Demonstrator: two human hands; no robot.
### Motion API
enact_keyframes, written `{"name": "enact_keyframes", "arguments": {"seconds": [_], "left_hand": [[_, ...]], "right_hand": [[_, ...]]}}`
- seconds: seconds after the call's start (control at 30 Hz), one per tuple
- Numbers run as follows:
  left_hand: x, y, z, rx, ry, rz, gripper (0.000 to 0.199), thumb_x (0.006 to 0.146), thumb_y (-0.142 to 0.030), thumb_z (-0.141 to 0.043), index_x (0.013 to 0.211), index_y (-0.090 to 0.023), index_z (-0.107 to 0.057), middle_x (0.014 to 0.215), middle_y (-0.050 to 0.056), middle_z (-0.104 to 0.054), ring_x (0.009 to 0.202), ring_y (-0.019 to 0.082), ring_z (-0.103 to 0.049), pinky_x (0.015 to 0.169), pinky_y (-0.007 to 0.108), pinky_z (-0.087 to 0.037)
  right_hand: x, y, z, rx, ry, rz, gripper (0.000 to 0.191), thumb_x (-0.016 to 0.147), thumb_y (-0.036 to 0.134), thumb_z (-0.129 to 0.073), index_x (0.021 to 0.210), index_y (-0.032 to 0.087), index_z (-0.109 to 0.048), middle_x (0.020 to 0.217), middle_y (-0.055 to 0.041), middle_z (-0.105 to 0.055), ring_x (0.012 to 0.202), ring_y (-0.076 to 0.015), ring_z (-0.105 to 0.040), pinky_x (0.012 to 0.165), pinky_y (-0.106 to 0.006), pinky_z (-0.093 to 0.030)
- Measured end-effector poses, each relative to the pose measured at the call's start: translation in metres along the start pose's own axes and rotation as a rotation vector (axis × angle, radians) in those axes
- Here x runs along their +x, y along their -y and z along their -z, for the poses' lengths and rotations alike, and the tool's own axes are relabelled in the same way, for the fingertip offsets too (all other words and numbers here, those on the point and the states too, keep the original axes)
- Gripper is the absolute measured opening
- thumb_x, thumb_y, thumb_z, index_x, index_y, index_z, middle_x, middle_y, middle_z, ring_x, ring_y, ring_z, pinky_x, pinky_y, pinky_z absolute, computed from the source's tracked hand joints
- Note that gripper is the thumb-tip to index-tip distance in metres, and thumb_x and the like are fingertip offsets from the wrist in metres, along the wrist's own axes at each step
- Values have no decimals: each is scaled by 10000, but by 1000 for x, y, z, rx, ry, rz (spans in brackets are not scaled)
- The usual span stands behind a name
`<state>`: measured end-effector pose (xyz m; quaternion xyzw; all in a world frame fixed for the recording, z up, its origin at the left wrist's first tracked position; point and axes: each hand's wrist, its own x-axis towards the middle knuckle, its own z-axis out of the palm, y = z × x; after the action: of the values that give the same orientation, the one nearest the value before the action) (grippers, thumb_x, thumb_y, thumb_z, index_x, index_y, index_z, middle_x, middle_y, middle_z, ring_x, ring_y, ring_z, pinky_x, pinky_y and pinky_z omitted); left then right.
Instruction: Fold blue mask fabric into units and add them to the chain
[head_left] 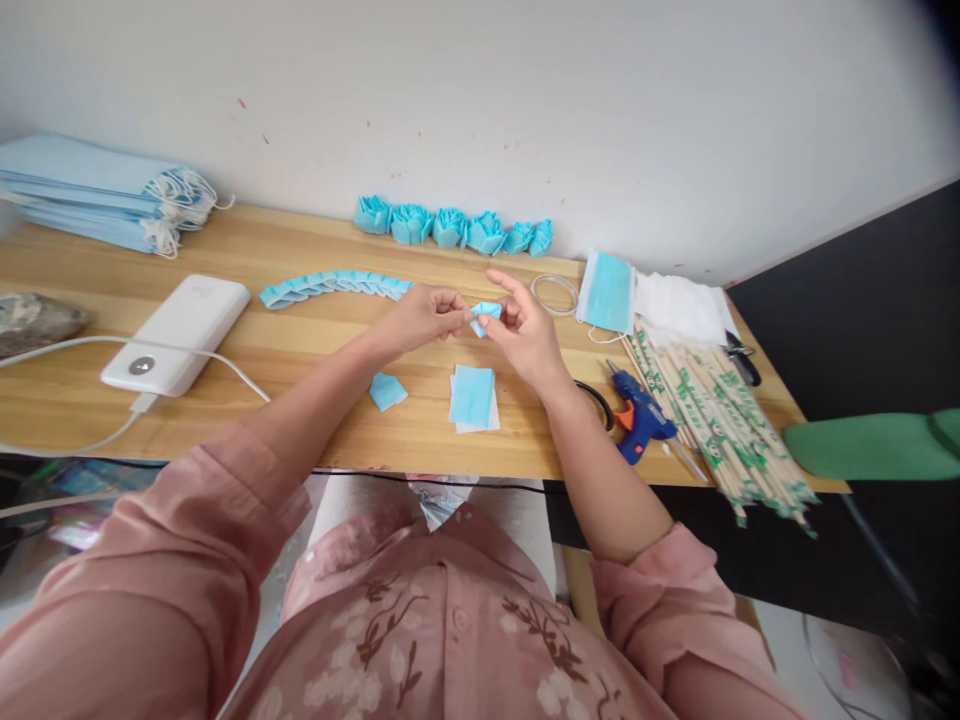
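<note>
Above the middle of the wooden table, my left hand (431, 318) and my right hand (525, 325) both pinch a small folded piece of blue mask fabric (487, 314). My right index finger is stretched out away from it. Below the hands lies a small stack of blue and white fabric rectangles (472, 397). One folded blue piece (388, 391) rests to the left of that stack. Behind my left hand, a curved row of overlapping folded blue pieces (334, 285) lies on the table.
Several blue fabric flowers (450, 227) line the wall. Stacked masks (90, 190) and a white power bank (176, 335) with a cable are at left. At right are a single mask (609, 292), a blue glue gun (637, 410), wrapped chopsticks (720, 420) and a green object (862, 447).
</note>
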<state>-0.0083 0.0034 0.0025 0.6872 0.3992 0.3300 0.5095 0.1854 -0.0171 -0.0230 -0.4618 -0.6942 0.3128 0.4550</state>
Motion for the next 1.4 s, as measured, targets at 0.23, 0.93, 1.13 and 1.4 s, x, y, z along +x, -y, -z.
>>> {"name": "enact_keyframes", "arguments": {"seconds": [0.23,0.93,1.13,1.4], "left_hand": [[-2,-2,-6,-27,104,14,368,738,-489,-772,761,-149,-634,612,-27,-566,533,65,-455,513,209,-361],[-4,-8,-13,-91,44,45,275,762,-343,-768,656,-145,-609,577,-24,-578,536,66,-476,547,211,-409],[-3,-6,-13,-100,34,90,261,762,-314,-777,663,-146,-604,606,-11,-616,552,71,-513,570,217,-436],[-4,-8,-13,-125,47,100,290,737,-376,-791,688,-142,-627,642,16,-666,559,78,-528,538,211,-418]], "right_hand": [[-1,3,-1,-24,-24,6,526,895,330,-602,1406,315,-481,873,-6,-676,800,-207,-665,796,-421,-597],[-1,8,-1,1,-48,-3,512,853,336,-629,1355,295,-540,878,-2,-684,785,-187,-635,757,-371,-576],[-2,7,-1,-13,-41,0,522,867,330,-622,1379,305,-523,900,-4,-689,793,-188,-643,759,-374,-582],[-1,7,-1,12,-42,2,513,867,334,-637,1365,299,-521,893,-11,-684,806,-199,-652,773,-393,-594]]}}
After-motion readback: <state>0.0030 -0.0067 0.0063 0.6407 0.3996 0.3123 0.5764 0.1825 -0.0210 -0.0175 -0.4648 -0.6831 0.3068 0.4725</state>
